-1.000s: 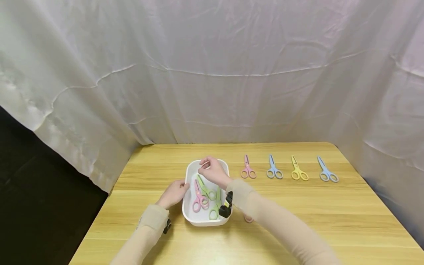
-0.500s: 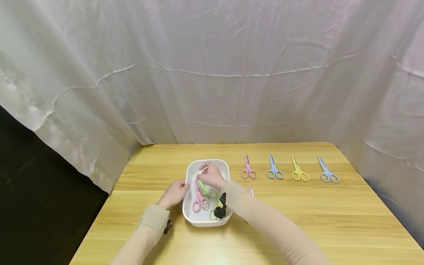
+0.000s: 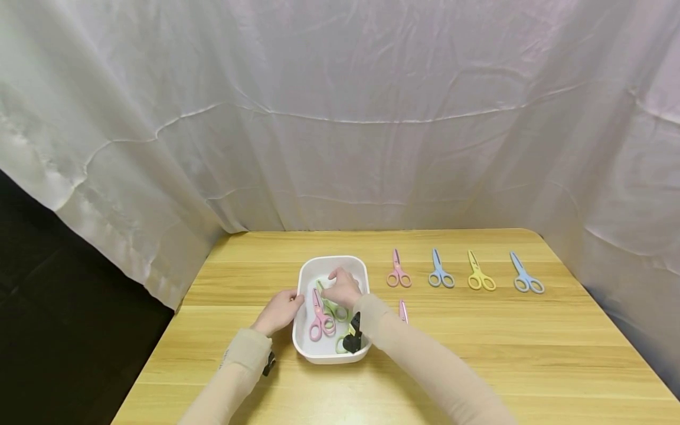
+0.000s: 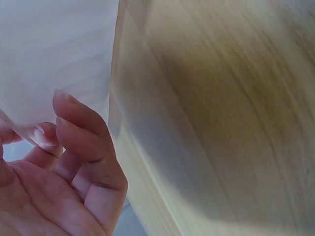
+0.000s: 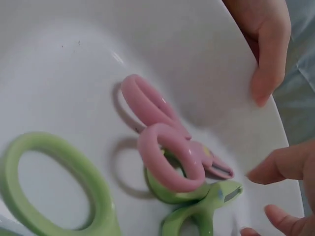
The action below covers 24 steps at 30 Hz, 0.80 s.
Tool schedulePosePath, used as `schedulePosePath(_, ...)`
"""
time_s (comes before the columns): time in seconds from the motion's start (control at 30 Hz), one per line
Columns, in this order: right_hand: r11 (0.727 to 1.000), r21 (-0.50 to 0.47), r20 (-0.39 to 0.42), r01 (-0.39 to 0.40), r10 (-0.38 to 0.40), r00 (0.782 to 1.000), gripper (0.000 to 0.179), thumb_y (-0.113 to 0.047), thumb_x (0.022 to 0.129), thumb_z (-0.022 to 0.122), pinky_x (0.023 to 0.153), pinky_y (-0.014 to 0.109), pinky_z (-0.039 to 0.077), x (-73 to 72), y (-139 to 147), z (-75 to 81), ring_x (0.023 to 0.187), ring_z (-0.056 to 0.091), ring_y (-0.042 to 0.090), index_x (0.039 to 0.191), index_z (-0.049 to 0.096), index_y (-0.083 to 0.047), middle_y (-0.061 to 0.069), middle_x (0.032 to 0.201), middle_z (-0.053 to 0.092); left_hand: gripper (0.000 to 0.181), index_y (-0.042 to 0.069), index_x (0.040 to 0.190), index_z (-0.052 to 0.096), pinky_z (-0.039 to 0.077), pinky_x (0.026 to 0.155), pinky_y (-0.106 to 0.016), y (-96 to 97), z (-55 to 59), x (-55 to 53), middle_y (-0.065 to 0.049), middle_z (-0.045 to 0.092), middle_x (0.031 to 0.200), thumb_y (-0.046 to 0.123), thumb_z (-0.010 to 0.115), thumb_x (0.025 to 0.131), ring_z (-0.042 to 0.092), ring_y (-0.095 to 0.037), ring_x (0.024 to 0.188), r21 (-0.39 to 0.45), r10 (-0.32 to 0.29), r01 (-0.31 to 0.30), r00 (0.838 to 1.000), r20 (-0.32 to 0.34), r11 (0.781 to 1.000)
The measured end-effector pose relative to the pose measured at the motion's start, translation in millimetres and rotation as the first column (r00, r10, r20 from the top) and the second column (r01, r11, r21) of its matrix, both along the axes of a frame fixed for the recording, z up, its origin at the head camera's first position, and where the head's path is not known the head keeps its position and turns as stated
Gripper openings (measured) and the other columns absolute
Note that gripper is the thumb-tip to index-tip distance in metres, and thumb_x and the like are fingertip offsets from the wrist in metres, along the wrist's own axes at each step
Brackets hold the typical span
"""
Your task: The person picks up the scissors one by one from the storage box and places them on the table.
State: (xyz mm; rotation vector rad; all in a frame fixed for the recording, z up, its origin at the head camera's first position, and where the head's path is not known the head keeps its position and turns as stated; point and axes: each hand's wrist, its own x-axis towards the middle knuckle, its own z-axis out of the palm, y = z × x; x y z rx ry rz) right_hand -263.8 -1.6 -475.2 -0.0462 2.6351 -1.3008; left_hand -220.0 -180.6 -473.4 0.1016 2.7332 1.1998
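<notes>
My left hand (image 3: 278,310) holds the left rim of a white plastic bin (image 3: 321,359), thumb over the edge and the other fingers outside. Inside the bin, my right hand (image 3: 342,289) hovers with fingers spread and nothing held. In the right wrist view its fingertips (image 5: 261,173) are close to the blade tips of pink scissors (image 5: 170,157) and green scissors (image 5: 214,194), apart from both. The pink pair lies partly over the green pair. Another green pair of scissors (image 5: 96,196) lies nearer the right wrist, partly hidden by it in the head view.
On the wooden table (image 3: 478,366), right of the bin, a row holds pink scissors (image 3: 398,274), blue scissors (image 3: 438,274), yellow scissors (image 3: 480,276) and another blue pair (image 3: 526,278). A further pink pair's blade (image 3: 403,311) shows beyond my right forearm. A pale curtain (image 3: 340,147) hangs behind.
My right hand has moved from near the bin's far rim down and slightly toward me, and its fingers have spread apart. My left hand has stayed on the rim.
</notes>
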Motion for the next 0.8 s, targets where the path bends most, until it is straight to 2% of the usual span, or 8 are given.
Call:
schedulePosePath(0.1,0.997,0.071,0.006,-0.012,0.012,1.0,0.052,-0.02,0.074,0.078,0.101,0.051,0.047,-1.0,2.6,-2.9,0.112,0.053,0.034,0.121,0.058,-0.009,0.014,0.12,0.06,0.037,-0.001,0.121,0.069,0.056,0.085,-0.037,0.4,-1.6,-0.7,-0.013,0.073,0.099,0.021,0.045,0.103,0.067,-0.019,0.087,-0.011,0.002,-0.002,1.0,-0.009,1.0)
schedulePosePath(0.23,0.993,0.107,0.017,-0.052,0.051,0.999,0.055,-0.018,0.073,0.078,0.101,0.05,0.046,0.0,5.6,-1.2,0.111,0.051,0.033,0.122,0.057,-0.008,0.015,0.121,0.059,0.037,-0.001,0.121,0.069,0.056,0.087,-0.039,1.1,-2.0,-0.4,-0.013,0.073,0.1,0.021,0.045,0.103,0.067,-0.019,0.088,-0.009,0.006,-0.006,1.0,-0.007,1.0)
schedulePosePath(0.47,0.986,0.12,0.068,-0.118,0.111,0.992,0.061,-0.014,0.071,0.08,0.1,0.047,0.048,0.2,8.8,2.8,0.11,0.051,0.03,0.125,0.055,-0.004,0.014,0.118,0.06,0.038,0.0,0.123,0.068,0.056,0.09,-0.041,0.6,-2.1,-1.0,-0.012,0.073,0.103,0.021,0.045,0.103,0.066,-0.019,0.09,-0.017,0.009,-0.009,1.0,-0.012,1.0)
schedulePosePath(0.8,0.984,0.104,0.127,-0.146,0.133,0.983,0.065,-0.012,0.068,0.084,0.093,0.041,0.057,-2.8,9.8,6.7,0.103,0.058,0.027,0.125,0.054,-0.004,0.013,0.116,0.062,0.037,0.0,0.121,0.069,0.057,0.086,-0.037,-0.5,-3.7,-1.2,-0.011,0.073,0.1,0.022,0.045,0.103,0.067,-0.017,0.087,0.009,0.006,-0.006,1.0,0.008,1.0)
